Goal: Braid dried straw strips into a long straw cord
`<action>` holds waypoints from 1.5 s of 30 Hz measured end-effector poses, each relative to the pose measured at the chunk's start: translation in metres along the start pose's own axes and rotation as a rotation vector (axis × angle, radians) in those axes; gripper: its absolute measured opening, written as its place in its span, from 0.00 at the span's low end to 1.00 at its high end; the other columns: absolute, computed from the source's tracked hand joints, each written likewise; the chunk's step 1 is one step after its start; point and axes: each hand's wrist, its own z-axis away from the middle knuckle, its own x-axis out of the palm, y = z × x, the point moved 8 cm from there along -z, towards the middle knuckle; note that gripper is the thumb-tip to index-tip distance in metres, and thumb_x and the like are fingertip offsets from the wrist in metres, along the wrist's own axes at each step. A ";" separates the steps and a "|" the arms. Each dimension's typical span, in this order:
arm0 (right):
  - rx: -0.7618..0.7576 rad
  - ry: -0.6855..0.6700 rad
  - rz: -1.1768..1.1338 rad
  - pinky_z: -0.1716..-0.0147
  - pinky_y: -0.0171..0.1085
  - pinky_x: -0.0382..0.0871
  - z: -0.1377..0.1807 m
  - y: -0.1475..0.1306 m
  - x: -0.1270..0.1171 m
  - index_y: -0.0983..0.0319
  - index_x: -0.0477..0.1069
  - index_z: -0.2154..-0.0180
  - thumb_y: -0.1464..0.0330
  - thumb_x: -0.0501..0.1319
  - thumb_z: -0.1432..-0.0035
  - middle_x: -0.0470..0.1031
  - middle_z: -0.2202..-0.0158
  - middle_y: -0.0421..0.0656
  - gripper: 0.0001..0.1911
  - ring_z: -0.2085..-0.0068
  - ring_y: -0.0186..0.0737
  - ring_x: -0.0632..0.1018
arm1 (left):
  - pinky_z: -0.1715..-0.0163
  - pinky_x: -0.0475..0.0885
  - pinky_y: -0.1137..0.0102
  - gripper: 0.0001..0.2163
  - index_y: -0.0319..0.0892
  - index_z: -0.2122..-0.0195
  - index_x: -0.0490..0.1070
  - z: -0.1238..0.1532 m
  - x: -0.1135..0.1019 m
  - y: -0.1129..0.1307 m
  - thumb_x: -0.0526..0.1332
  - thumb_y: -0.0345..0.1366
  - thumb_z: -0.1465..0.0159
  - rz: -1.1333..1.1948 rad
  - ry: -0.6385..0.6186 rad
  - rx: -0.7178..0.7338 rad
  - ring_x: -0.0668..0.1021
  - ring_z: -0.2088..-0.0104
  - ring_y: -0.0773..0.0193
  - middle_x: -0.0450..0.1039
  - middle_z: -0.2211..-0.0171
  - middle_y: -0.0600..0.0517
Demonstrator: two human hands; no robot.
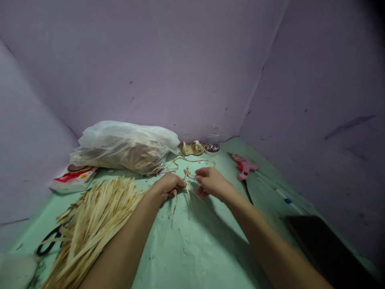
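Note:
My left hand (171, 184) is closed around a small bundle of tan plant fibre, a dried-leaf strand (174, 202) whose loose end hangs below the fist. Above the left thumb, a small knotted or braided bit of fibre (187, 173) sticks up. Just to the right is my right hand (210, 180), its fingers bent toward the braid. A thin strand runs from the braid to the right fingertips, which seem to pinch it; the exact grip is blurred. Behind both hands, a long thin fibre cord (198, 160) loops across the green tabletop (180, 253).
Dried strips (99, 216) lie at left over black-handled scissors (48, 241). Behind are a plastic bag (126, 140), red-and-white packet (75, 178), woven piece (191, 149) and bead container (212, 147). At right lie a pink glue gun (245, 165), pen (288, 200) and dark flat object (325, 249).

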 end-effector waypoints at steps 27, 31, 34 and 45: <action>-0.078 -0.148 -0.440 0.89 0.25 0.55 -0.031 0.022 0.048 0.65 0.64 0.80 0.76 0.54 0.58 0.62 0.90 0.33 0.04 0.89 0.24 0.61 | 0.90 0.51 0.76 0.06 0.40 0.85 0.60 0.008 0.009 0.007 0.56 0.33 0.54 -0.243 -0.240 0.170 0.56 0.90 0.75 0.51 0.90 0.60; -0.073 -0.150 -0.468 0.90 0.26 0.55 -0.030 0.021 0.048 0.65 0.64 0.81 0.77 0.54 0.59 0.63 0.89 0.33 0.04 0.89 0.24 0.61 | 0.90 0.48 0.76 0.10 0.39 0.88 0.59 0.015 0.001 0.014 0.56 0.34 0.53 -0.375 -0.141 0.155 0.55 0.91 0.75 0.53 0.92 0.58; -0.072 -0.157 -0.497 0.90 0.26 0.54 -0.030 0.021 0.048 0.64 0.63 0.81 0.76 0.54 0.59 0.62 0.89 0.34 0.04 0.89 0.25 0.61 | 0.89 0.48 0.76 0.08 0.38 0.87 0.62 0.022 -0.006 0.023 0.56 0.33 0.53 -0.393 -0.056 0.169 0.55 0.90 0.75 0.55 0.91 0.58; -0.040 -0.150 -0.525 0.91 0.26 0.51 -0.026 0.020 0.049 0.64 0.63 0.82 0.76 0.54 0.61 0.63 0.89 0.35 0.03 0.89 0.25 0.61 | 0.83 0.49 0.74 0.07 0.40 0.88 0.61 0.037 0.008 0.034 0.60 0.30 0.58 -0.591 0.202 0.241 0.61 0.83 0.69 0.53 0.89 0.56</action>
